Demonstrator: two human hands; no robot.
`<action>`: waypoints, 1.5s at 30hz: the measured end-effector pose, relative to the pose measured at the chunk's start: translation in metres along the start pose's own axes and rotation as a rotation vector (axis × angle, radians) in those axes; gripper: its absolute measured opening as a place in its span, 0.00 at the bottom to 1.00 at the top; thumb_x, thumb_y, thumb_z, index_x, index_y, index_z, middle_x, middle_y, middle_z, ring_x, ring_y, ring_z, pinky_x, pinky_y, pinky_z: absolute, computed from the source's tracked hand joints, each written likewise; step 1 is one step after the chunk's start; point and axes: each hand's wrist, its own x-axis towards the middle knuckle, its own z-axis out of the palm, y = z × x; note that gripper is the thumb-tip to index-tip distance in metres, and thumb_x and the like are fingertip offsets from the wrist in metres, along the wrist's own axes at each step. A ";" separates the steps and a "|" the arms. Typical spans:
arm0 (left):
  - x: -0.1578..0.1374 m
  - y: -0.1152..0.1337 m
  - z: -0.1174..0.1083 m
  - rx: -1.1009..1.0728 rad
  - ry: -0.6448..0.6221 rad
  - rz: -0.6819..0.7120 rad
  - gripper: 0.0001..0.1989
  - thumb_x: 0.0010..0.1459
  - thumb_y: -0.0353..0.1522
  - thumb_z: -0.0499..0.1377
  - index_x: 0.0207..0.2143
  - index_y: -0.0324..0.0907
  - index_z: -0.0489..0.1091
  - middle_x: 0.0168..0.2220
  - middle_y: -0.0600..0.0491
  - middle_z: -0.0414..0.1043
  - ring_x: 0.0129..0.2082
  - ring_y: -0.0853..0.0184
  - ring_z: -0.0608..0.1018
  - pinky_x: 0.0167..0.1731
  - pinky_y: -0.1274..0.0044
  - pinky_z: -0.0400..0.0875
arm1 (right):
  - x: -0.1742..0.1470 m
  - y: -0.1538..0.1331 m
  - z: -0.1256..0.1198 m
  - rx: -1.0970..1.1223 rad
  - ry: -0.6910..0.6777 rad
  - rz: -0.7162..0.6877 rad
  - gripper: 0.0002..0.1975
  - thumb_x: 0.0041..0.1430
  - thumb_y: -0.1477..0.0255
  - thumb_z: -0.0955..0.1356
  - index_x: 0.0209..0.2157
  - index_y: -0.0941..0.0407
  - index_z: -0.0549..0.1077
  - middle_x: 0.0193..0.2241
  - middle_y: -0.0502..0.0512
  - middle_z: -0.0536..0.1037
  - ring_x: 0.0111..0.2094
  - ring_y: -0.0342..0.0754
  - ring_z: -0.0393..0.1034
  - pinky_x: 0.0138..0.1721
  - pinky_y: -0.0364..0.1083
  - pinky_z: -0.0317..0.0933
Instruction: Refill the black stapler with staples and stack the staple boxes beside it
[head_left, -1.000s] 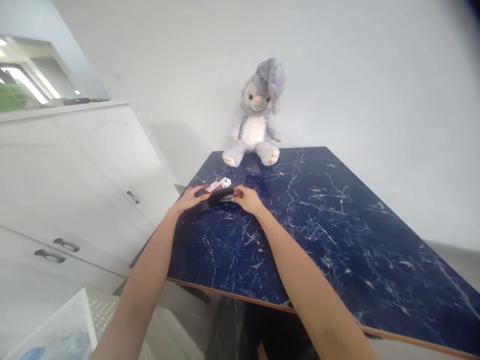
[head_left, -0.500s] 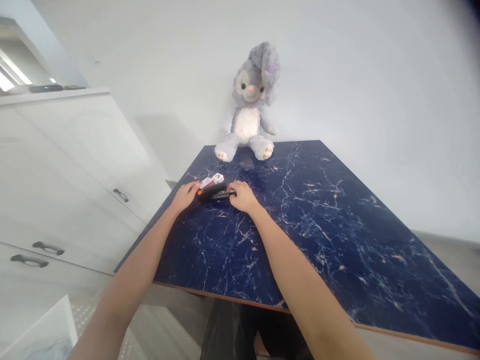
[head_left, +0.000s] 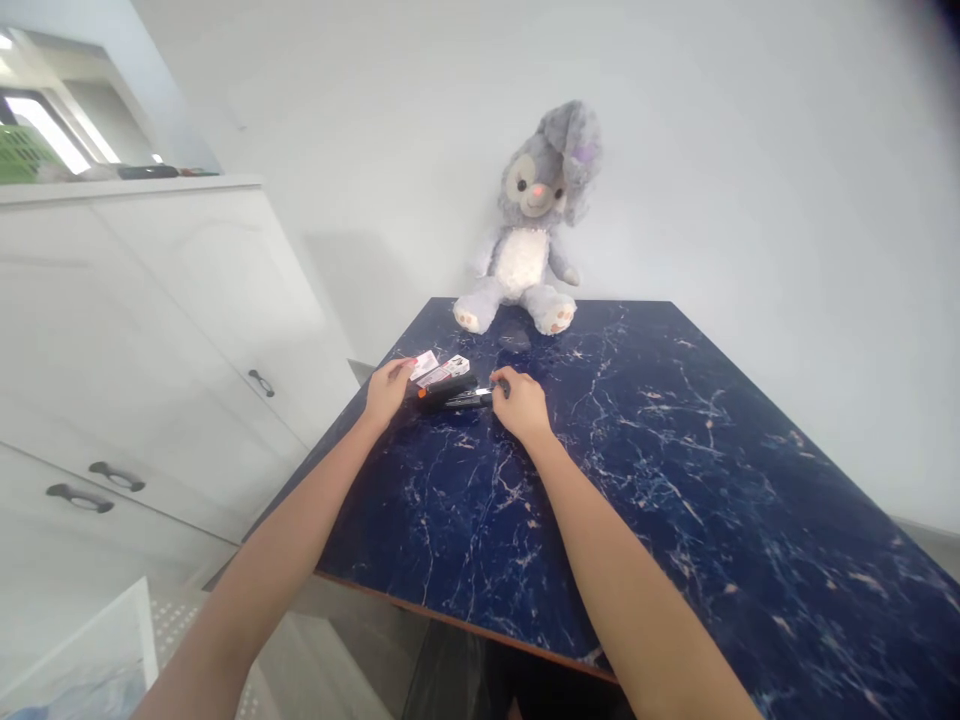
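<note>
My left hand (head_left: 388, 390) is closed in a pinch at the left end of a small white-and-red card (head_left: 425, 364). Beside it lies a white-and-red packet (head_left: 454, 368) with dark print. A black, rounded case (head_left: 450, 388) with an orange end rests in front of the packet. My right hand (head_left: 523, 402) has its fingers closed on the dark handle of what look like scissors (head_left: 481, 393), whose silvery part points left toward the case. Another slim black item (head_left: 466, 401) lies just below; its kind is unclear.
A grey plush rabbit (head_left: 525, 250) sits at the far edge of the blue marbled table (head_left: 660, 480), against the white wall. White cabinets (head_left: 180, 330) with dark handles stand on the left. A green basket (head_left: 26, 152) shows on the cabinet top.
The white-and-red card has come apart from the packet, toward my left hand. My right hand has drawn the scissors slightly rightward from the black case. The whole view has shifted.
</note>
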 end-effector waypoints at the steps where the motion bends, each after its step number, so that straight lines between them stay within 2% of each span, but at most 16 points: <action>1: 0.000 0.001 0.001 -0.104 0.024 -0.031 0.15 0.58 0.41 0.62 0.44 0.43 0.77 0.44 0.48 0.79 0.38 0.61 0.81 0.43 0.69 0.75 | 0.002 0.003 0.000 0.065 0.055 0.049 0.10 0.59 0.73 0.64 0.40 0.53 0.75 0.35 0.54 0.80 0.38 0.51 0.73 0.44 0.48 0.63; 4: 0.000 0.005 0.000 -0.439 0.049 -0.144 0.17 0.56 0.37 0.64 0.48 0.41 0.74 0.42 0.47 0.78 0.33 0.65 0.81 0.40 0.70 0.76 | 0.003 0.009 -0.002 0.243 0.216 0.225 0.11 0.61 0.68 0.64 0.42 0.55 0.75 0.37 0.55 0.81 0.37 0.49 0.75 0.46 0.47 0.65; 7: 0.000 0.012 -0.006 -0.733 -0.098 -0.257 0.19 0.55 0.33 0.65 0.49 0.40 0.73 0.45 0.44 0.78 0.41 0.63 0.81 0.46 0.71 0.76 | -0.003 0.010 -0.007 0.293 0.267 0.354 0.12 0.59 0.66 0.65 0.41 0.55 0.75 0.36 0.57 0.81 0.36 0.50 0.76 0.45 0.49 0.66; 9: 0.000 0.016 -0.009 -0.820 -0.198 -0.286 0.20 0.55 0.32 0.65 0.50 0.40 0.73 0.48 0.43 0.77 0.45 0.62 0.80 0.50 0.70 0.75 | -0.010 0.008 -0.010 0.296 0.230 0.360 0.11 0.58 0.66 0.66 0.39 0.55 0.76 0.35 0.57 0.82 0.36 0.51 0.76 0.45 0.49 0.66; 12: -0.001 0.018 -0.008 -0.783 -0.162 -0.252 0.20 0.52 0.30 0.67 0.50 0.40 0.73 0.47 0.44 0.78 0.44 0.63 0.80 0.50 0.70 0.74 | -0.020 0.001 -0.014 0.330 0.173 0.342 0.10 0.56 0.66 0.67 0.38 0.55 0.76 0.34 0.55 0.82 0.36 0.50 0.76 0.45 0.49 0.67; 16: -0.005 0.020 -0.004 -0.693 -0.101 -0.173 0.19 0.49 0.32 0.71 0.44 0.40 0.75 0.45 0.46 0.78 0.39 0.65 0.81 0.43 0.74 0.76 | -0.028 -0.007 -0.017 0.348 0.144 0.281 0.10 0.57 0.65 0.67 0.38 0.54 0.76 0.33 0.54 0.81 0.34 0.50 0.76 0.44 0.50 0.68; 21: -0.012 0.023 0.000 -0.500 -0.230 -0.085 0.20 0.47 0.37 0.72 0.42 0.40 0.76 0.40 0.48 0.80 0.31 0.66 0.80 0.33 0.74 0.76 | -0.028 -0.023 -0.014 0.558 0.222 0.248 0.13 0.58 0.63 0.68 0.42 0.55 0.76 0.37 0.56 0.81 0.34 0.49 0.77 0.42 0.48 0.70; 25: -0.023 0.034 0.005 -0.353 -0.295 -0.008 0.18 0.49 0.37 0.70 0.42 0.40 0.76 0.38 0.49 0.80 0.29 0.66 0.80 0.28 0.76 0.73 | -0.029 -0.042 -0.013 0.752 0.247 0.222 0.15 0.58 0.61 0.69 0.41 0.56 0.76 0.39 0.56 0.81 0.39 0.49 0.77 0.44 0.48 0.70; 27: -0.031 0.041 0.008 -0.344 -0.312 0.027 0.17 0.51 0.38 0.69 0.41 0.40 0.75 0.39 0.49 0.80 0.28 0.66 0.80 0.28 0.76 0.73 | -0.031 -0.051 -0.015 0.721 0.246 0.195 0.14 0.59 0.60 0.69 0.41 0.55 0.76 0.40 0.56 0.81 0.41 0.50 0.76 0.45 0.48 0.70; 29: -0.038 0.048 0.011 -0.354 -0.342 0.043 0.16 0.51 0.38 0.69 0.41 0.41 0.75 0.39 0.49 0.80 0.28 0.66 0.80 0.28 0.76 0.74 | -0.035 -0.058 -0.020 0.597 0.273 0.192 0.13 0.61 0.61 0.67 0.42 0.54 0.77 0.41 0.56 0.81 0.42 0.50 0.76 0.46 0.48 0.69; 32: -0.044 0.052 0.013 -0.388 -0.395 0.006 0.17 0.49 0.38 0.70 0.40 0.41 0.75 0.39 0.49 0.80 0.28 0.66 0.80 0.28 0.75 0.74 | -0.039 -0.062 -0.028 0.415 0.334 0.204 0.13 0.64 0.64 0.65 0.45 0.53 0.77 0.44 0.57 0.80 0.45 0.51 0.73 0.49 0.51 0.67; 34: -0.045 0.052 0.014 -0.420 -0.429 -0.052 0.17 0.48 0.39 0.71 0.39 0.41 0.74 0.38 0.49 0.79 0.28 0.67 0.80 0.27 0.76 0.74 | -0.040 -0.062 -0.031 0.380 0.343 0.210 0.14 0.65 0.64 0.64 0.46 0.53 0.77 0.45 0.57 0.80 0.46 0.52 0.72 0.51 0.52 0.66; 40: -0.048 0.052 0.013 -0.486 -0.492 -0.120 0.19 0.47 0.38 0.72 0.40 0.41 0.73 0.39 0.49 0.79 0.28 0.68 0.80 0.27 0.77 0.74 | -0.037 -0.060 -0.025 0.555 0.331 0.220 0.14 0.63 0.62 0.65 0.45 0.54 0.76 0.44 0.56 0.80 0.44 0.50 0.75 0.49 0.49 0.69; 45: -0.056 0.055 0.016 -0.510 -0.525 -0.138 0.18 0.50 0.38 0.71 0.41 0.42 0.73 0.41 0.49 0.79 0.29 0.68 0.80 0.30 0.77 0.75 | -0.034 -0.061 -0.022 0.731 0.413 0.306 0.15 0.62 0.62 0.66 0.44 0.57 0.74 0.43 0.58 0.80 0.44 0.49 0.76 0.50 0.49 0.69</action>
